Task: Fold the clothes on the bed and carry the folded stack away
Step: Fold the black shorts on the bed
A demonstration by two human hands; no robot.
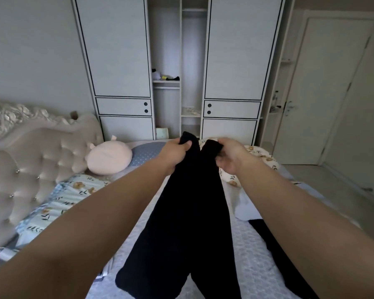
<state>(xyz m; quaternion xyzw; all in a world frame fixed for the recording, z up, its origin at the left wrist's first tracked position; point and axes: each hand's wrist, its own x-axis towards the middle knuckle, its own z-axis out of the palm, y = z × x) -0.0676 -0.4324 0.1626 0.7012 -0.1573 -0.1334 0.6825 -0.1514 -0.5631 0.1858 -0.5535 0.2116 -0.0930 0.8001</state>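
Observation:
A long black garment (186, 223) hangs in two dark lengths from my raised hands down to the bed (251, 251). My left hand (175, 153) grips its upper left end, thumb over the cloth. My right hand (229, 156) grips the upper right end, close beside the left. Both arms stretch forward over the bed. A second black piece (276, 253) lies flat on the grey quilted cover to the right, partly hidden behind my right forearm. A pale blue-white garment (244, 206) lies beside it.
A pink plush pillow (109, 157) and a blue dotted pillow (147, 153) lie near the tufted headboard (30, 160). A floral quilt (58, 201) is bunched at the left. A white wardrobe (177, 67) with open middle shelves faces me; a door (324, 93) stands at right.

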